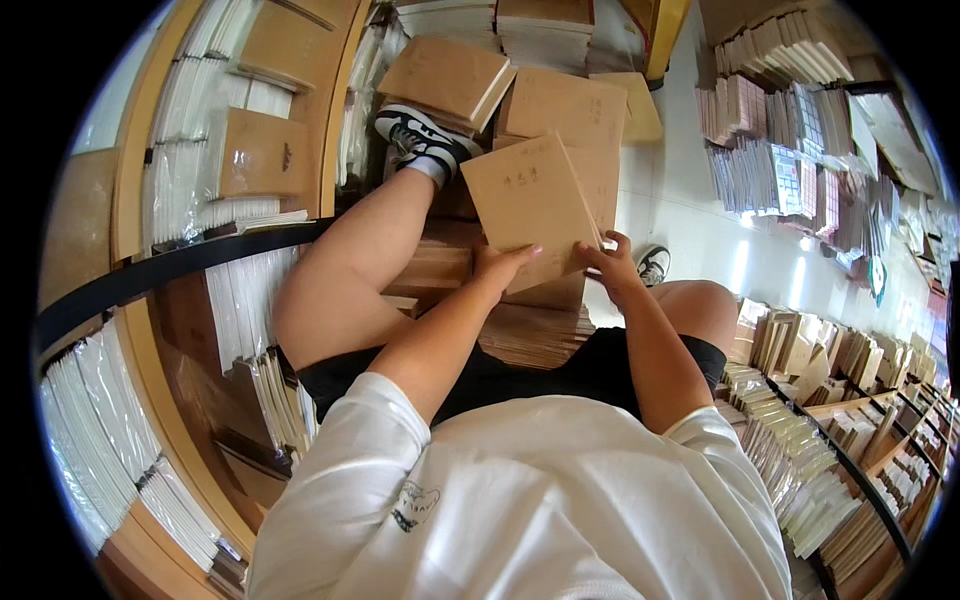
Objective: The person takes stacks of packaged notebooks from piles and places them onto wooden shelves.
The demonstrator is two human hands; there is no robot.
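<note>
A brown kraft-covered pad or flat packet, with handwriting near its far edge, is held tilted in front of me. My left hand grips its near left corner, thumb on top and fingers underneath. At its right edge is my right hand, thumb on the cover and fingers at the side, where thin layers show. Beneath it lies a stack of similar kraft packets. Another stack of brown boards sits between my thighs, its layered edges facing me.
A thick kraft-covered bundle lies beyond my shoe. Shelves with plastic-wrapped paper stand close on the left, crossed by a black bar. Stacked pads and racks of paper line the right. A yellow post rises ahead.
</note>
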